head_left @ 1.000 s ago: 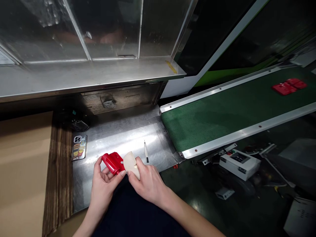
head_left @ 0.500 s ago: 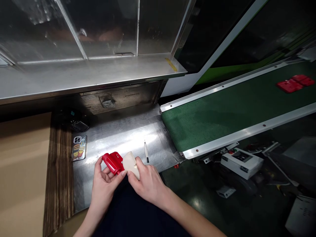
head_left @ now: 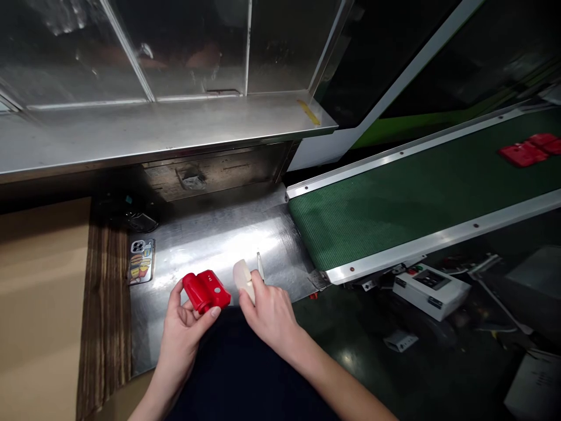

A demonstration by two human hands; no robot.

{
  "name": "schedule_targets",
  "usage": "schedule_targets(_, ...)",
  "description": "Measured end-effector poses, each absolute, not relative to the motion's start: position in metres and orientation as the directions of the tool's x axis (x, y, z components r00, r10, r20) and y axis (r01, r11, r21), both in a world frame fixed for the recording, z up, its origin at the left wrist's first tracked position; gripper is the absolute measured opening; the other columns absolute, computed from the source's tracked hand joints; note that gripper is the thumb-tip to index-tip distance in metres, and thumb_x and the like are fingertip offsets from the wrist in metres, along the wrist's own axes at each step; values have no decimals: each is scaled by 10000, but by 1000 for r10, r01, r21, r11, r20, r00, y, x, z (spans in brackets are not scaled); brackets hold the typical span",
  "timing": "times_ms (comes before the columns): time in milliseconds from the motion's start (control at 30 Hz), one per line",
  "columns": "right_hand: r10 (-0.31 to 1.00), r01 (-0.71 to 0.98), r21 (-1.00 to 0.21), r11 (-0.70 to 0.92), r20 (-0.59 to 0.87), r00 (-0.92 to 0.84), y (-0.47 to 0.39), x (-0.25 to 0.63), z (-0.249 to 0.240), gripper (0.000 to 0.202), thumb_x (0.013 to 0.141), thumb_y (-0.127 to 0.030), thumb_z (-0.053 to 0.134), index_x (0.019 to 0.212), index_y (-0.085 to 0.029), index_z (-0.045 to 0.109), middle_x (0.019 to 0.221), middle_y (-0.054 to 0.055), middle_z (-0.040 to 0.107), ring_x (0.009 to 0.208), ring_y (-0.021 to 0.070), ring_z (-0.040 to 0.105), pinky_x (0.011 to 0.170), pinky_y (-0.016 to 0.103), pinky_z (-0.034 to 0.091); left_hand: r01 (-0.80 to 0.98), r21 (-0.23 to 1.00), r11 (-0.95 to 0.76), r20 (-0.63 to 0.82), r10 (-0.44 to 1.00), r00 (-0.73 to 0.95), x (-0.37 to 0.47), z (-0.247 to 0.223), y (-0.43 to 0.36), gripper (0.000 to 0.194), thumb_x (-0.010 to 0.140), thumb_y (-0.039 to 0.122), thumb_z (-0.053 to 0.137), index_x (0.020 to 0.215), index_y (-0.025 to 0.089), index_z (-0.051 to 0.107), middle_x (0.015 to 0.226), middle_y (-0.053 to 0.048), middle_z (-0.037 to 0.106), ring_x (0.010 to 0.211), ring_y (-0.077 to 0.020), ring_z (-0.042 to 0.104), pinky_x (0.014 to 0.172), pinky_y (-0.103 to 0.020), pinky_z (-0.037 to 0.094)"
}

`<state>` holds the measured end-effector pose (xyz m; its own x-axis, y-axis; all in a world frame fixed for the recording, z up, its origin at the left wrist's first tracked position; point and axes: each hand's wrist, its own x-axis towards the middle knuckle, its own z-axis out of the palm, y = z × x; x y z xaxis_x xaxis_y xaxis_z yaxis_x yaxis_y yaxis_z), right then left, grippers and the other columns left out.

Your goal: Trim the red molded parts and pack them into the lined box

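Observation:
A glossy red plastic part is held by my left hand, fingers behind it and thumb along its lower edge. Just to its right, my right hand pinches a cream-coloured piece, perhaps a cloth or pad, between thumb and fingers. A gap separates this piece from the red part. Behind my right fingers, a slim pen-like tool lies on the metal table, its lower end hidden.
A phone in a patterned case lies at the table's left, below a black object. The green conveyor belt runs up to the right, carrying red parts. A white control box sits beneath it.
My right hand has moved right with the cream piece, away from the red part, whose right end now shows. My left hand still holds the part in nearly the same place.

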<state>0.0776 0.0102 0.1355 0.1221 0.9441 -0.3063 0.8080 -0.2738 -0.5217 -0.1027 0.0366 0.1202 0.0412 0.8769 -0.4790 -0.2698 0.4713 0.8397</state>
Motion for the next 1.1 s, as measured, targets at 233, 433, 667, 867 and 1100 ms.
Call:
schedule_targets(233,937,506,-791,-345,-317,144,5,85,145,157,979,-404,515,937,-252,515,709,-21,644,652,200,640,612,288,380,-422,713,560,-542,822,176,-103,121,31,1017,674,245,967,1529,283,418,1234,-66,759,1041,-168,734,951,-227,563)
schedule_targets(433,958,379,-882,-281,-282,53,4,85,154,189,958,-406,562,1029,-232,586,766,-4,694,704,192,671,645,282,460,-432,696,574,-533,816,225,-104,124,31,950,686,299,954,1511,288,483,1276,-84,740,1101,-236,729,979,-299,571)
schedule_targets(667,843,487,-710,-509,-526,115,14,93,100,139,970,-341,574,1011,-214,611,731,-11,679,700,192,659,687,298,448,-435,700,566,-542,818,193,-117,116,29,905,717,364,923,1515,277,505,1361,-98,693,1002,-215,729,826,-266,605)
schedule_targets(867,672,413,-598,-687,-739,48,19,96,8,201,981,-357,691,1025,-163,662,751,-36,649,625,138,606,669,307,526,-287,811,509,-467,860,206,-118,102,25,994,615,384,965,1479,283,486,1490,-124,591,1333,-350,598,1001,-361,572)
schedule_targets(1100,550,78,-548,-833,-835,-4,40,78,-48,251,1047,-394,631,1092,-149,660,897,-2,680,643,103,627,564,234,554,99,977,190,-208,953,219,-112,95,14,869,703,326,905,1469,295,496,1614,-130,446,1481,-356,456,1232,-488,365)
